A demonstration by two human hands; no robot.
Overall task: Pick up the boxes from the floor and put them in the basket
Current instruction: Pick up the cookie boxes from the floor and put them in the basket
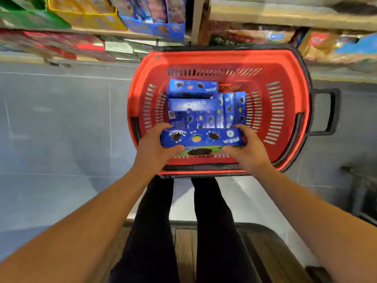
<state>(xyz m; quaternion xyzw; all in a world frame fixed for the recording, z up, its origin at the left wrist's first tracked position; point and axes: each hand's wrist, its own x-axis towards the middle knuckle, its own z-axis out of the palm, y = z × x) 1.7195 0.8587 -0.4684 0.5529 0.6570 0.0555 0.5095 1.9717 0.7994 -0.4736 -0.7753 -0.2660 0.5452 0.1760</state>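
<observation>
- Long blue printed cardboard box (201, 137) is hanging over the near side of the red slotted plastic basket (289, 111), its long axis lying crosswise, along the near rim.
- Left hand (152, 147) is grasping its left end, right hand (247, 149) its right end, both equally near.
- Stacked blue boxes (204, 107) are lying just beyond it, inside the basket.

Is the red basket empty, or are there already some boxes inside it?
Not empty. The red basket already holds several blue boxes stacked inside, and both hands, left and right, hold another blue box over its near edge.
</observation>
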